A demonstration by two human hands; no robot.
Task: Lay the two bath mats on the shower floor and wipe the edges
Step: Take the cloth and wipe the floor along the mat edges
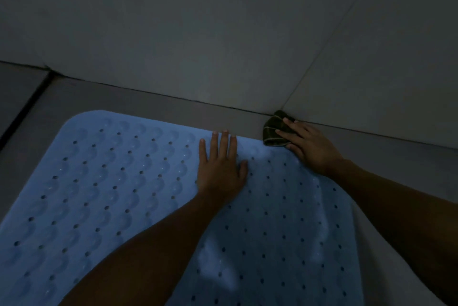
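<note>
Flat and spread, my left hand [220, 164] presses on one blue bath mat [104, 186], fingertips reaching its far edge. Only one mat shows, dotted with holes, lying on the grey shower floor [153, 101]. Further right, my right hand [309, 147] presses with straight fingers on one dark cloth [275, 132], wedged in the corner where floor meets the two walls [198, 33].
</note>
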